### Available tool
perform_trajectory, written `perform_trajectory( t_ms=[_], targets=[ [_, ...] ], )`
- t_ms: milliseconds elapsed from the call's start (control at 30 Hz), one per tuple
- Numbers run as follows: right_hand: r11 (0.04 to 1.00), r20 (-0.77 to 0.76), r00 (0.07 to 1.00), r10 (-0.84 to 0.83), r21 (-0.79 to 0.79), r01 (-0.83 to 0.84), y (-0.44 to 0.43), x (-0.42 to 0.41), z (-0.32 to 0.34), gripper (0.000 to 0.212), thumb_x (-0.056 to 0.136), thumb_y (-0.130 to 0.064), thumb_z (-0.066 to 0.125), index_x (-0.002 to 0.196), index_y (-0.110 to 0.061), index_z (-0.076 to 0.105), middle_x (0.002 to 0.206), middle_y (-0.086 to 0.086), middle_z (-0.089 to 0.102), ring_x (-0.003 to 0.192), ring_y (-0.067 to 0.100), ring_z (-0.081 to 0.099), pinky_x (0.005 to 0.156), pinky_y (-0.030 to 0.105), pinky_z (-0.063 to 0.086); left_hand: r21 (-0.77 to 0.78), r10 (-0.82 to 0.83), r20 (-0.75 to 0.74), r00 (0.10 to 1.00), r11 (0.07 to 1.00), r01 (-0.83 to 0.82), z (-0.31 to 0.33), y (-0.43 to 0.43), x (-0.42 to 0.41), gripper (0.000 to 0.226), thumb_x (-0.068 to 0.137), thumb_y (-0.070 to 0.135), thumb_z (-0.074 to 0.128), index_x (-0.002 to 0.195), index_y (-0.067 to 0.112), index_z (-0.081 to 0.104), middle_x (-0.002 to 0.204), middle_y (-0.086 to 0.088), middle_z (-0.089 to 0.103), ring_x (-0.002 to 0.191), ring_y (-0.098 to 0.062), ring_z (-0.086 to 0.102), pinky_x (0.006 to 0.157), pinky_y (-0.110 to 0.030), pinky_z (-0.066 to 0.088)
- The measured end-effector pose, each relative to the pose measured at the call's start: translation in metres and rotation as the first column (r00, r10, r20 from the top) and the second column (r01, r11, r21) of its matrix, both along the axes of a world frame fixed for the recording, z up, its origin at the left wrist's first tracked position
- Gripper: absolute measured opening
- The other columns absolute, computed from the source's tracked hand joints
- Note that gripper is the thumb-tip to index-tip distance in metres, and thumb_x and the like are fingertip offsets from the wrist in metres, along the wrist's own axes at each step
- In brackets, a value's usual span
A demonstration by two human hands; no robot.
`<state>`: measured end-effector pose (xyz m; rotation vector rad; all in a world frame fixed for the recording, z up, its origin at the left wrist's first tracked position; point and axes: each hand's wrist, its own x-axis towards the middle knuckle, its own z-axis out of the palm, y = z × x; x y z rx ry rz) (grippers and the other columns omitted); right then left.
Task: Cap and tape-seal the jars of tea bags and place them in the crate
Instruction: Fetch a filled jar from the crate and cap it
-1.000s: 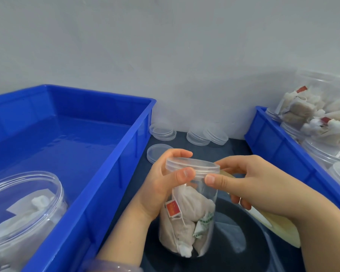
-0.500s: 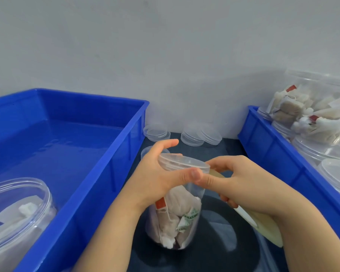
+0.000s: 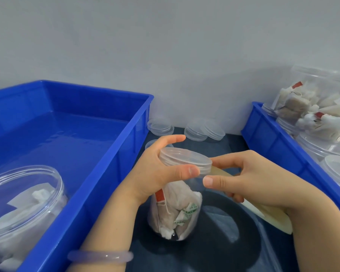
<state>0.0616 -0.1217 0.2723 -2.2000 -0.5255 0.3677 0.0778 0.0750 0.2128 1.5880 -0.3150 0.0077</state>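
Jar (image 3: 175, 211) in left grip (image 3: 155, 173), right grip (image 3: 249, 179) beside.

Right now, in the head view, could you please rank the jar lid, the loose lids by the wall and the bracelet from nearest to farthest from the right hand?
1. Jar lid, touching the right hand, on its left.
2. Loose lids, behind, by the wall.
3. Bracelet, on the left wrist, lower left.

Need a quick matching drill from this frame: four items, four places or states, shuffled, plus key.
1. left hand
2. right hand
3. left crate
4. spare lids

A. by the back wall, on the table
B. holds one capped jar
C. grips the jar lid
D. holds a tan strip

Pairs: 1-C, 2-D, 3-B, 4-A
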Motion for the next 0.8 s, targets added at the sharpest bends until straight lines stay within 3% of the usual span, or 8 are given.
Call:
perform_trajectory(
  t_ms=[233, 567, 700, 800],
  targets=[
    [1.0, -0.007, 1.0, 0.008, 0.019, -0.008, 0.0007, -0.001, 0.0021, 0.048, 0.047, -0.072, 0.062, 0.093, -0.059, 0.067, 0.061, -0.018, 0.062, 0.053, 0.001, 0.05, 0.056, 0.014, 0.046, 0.009, 0.012, -0.002, 1.0, 1.0, -0.012, -0.0001, 0.001, 0.0009, 0.075, 0.042, 0.046, 0.079, 0.114, 0.039, 0.058, 0.11, 0.0, 0.068, 0.1, -0.009, 0.066, 0.079, -0.021, 0.052],
    [1.0, 0.006, 1.0, -0.018, 0.003, 0.018, 0.0022, -0.003, 0.0028, 0.05, 0.042, -0.072, 0.062, 0.089, -0.057, 0.069, 0.057, -0.016, 0.061, 0.046, 0.001, 0.05, 0.053, 0.012, 0.045, -0.006, -0.007, 0.012, 1.0, 1.0, 0.007, -0.0015, 0.0014, 0.0005, 0.071, 0.043, 0.044, 0.078, 0.111, 0.036, 0.058, 0.106, 0.0, 0.069, 0.096, -0.009, 0.067, 0.076, -0.02, 0.051],
    [0.999, 0.011, 0.999, -0.032, -0.003, 0.032, 0.0043, -0.0016, 0.0008, 0.05, 0.041, -0.074, 0.062, 0.089, -0.06, 0.068, 0.066, -0.012, 0.065, 0.05, 0.002, 0.053, 0.056, 0.016, 0.048, -0.042, 0.014, 0.021, 1.0, 0.999, -0.013, -0.0047, 0.0021, 0.0022, 0.07, 0.043, 0.043, 0.078, 0.111, 0.035, 0.059, 0.11, -0.003, 0.069, 0.103, -0.016, 0.066, 0.084, -0.026, 0.052],
    [0.997, 0.012, 0.998, -0.067, 0.027, 0.067, 0.0049, 0.0003, -0.002, 0.055, 0.038, -0.073, 0.065, 0.089, -0.052, 0.071, 0.075, -0.011, 0.069, 0.053, 0.003, 0.056, 0.056, 0.017, 0.049, -0.059, 0.02, 0.028, 0.999, 0.998, -0.018, -0.0064, 0.0029, 0.003, 0.069, 0.044, 0.043, 0.078, 0.11, 0.034, 0.06, 0.11, -0.003, 0.07, 0.104, -0.019, 0.066, 0.086, -0.031, 0.052]
  ],
)
